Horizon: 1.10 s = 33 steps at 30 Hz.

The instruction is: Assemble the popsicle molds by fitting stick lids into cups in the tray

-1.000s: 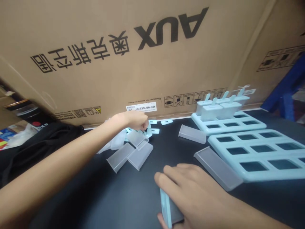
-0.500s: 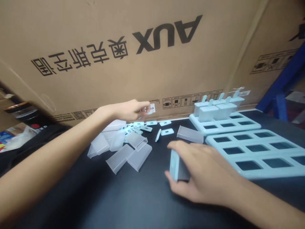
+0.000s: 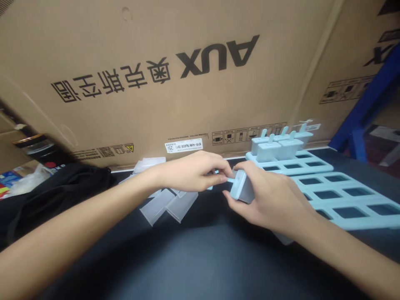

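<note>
My right hand (image 3: 275, 196) is closed around a translucent popsicle mold (image 3: 248, 191) tipped on its side, its light blue lid (image 3: 238, 184) facing left. Between the thumb and fingers of my left hand (image 3: 200, 171) is a light blue popsicle stick (image 3: 230, 180), its end at the lid's face. How deep it sits I cannot tell. Several loose translucent molds (image 3: 156, 206) lie beyond and below my left forearm, partly covered by it. The small blue lids on the table are mostly hidden behind my left hand.
At the right, one light blue tray (image 3: 281, 168) holds several lidded molds (image 3: 270, 151) with upright sticks. A second tray (image 3: 353, 200) lies nearer. A large cardboard box (image 3: 125, 121) stands behind the black table (image 3: 187, 266). Black cloth (image 3: 62, 191) and a jar (image 3: 36, 150) are at the left.
My left hand has come right and nearer from the pile of small blue parts, with a stick in its fingers. My right hand has raised the lidded mold slightly to meet it.
</note>
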Available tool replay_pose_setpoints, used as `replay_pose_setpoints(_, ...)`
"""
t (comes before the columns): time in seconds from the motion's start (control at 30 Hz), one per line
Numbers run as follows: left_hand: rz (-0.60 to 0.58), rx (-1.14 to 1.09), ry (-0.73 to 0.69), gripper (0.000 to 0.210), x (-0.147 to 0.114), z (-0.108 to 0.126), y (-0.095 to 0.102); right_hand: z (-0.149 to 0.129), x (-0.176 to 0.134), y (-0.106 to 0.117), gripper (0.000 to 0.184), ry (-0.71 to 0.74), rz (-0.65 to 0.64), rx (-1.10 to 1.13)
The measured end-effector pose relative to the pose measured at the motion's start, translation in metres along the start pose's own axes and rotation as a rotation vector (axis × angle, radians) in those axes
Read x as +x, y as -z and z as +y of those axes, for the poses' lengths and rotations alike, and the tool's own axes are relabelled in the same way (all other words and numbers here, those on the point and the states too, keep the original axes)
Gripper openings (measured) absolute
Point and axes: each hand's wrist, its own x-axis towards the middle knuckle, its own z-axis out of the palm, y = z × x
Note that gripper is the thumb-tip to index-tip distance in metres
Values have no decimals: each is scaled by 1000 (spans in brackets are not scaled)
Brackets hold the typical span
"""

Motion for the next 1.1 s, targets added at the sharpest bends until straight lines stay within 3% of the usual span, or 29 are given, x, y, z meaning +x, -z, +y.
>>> replay_pose_setpoints(0.17,37,-50,132,17,-6,2,13,8,2,1,36,-22,-8,-69)
replay_pose_setpoints(0.33,46,-114,90,7,3,11,-4,5,0,0,29,1,-58,31)
replay_pose_setpoints(0.5,306,-388,241,19,19,26,-25,2,-1,-4,38,-81,-25,249)
replay_pose_setpoints(0.6,374,-417,264,26,25,37,-29,2,-2,-7,38,-70,-37,361)
replay_pose_setpoints(0.73,360,-335,219,38,31,47,-35,2,-3,-9,39,13,-61,424)
replay_pose_setpoints(0.93,352,-215,105,45,27,43,-39,15,0,-9,41,-65,41,443)
replay_pose_setpoints(1.1,378,-173,61,53,22,35,-38,22,6,-3,49,-53,31,498)
